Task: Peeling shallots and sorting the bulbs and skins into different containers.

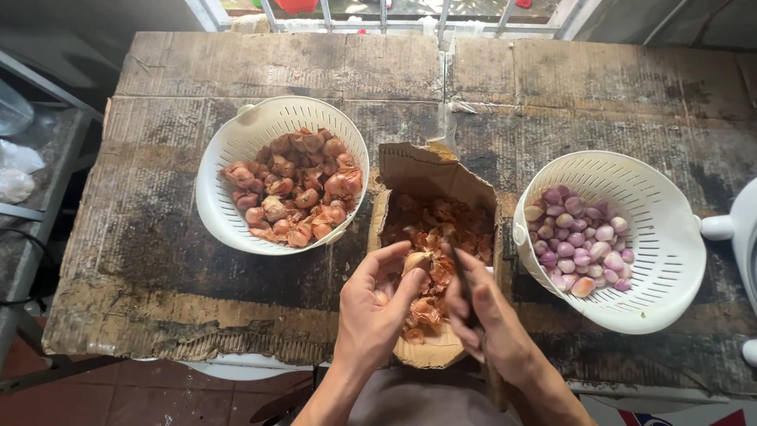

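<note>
My left hand [374, 304] pinches a small unpeeled shallot [415, 260] between thumb and fingertips, above a torn cardboard box [410, 170] that is full of dry orange shallot skins [441, 225]. My right hand [481, 308] is closed round a small knife [461, 276], whose dark blade points up at the shallot. A white colander [229, 154] on the left holds several unpeeled brown shallots [296, 185]. A second white colander [662, 229] on the right holds several peeled pale purple shallots [579, 248].
Everything rests on a table covered with worn, stained cardboard [158, 260]. A metal shelf [31, 158] with plastic bags stands at the left. Part of a white container [737, 229] shows at the right edge. Window bars [378, 16] run along the far side.
</note>
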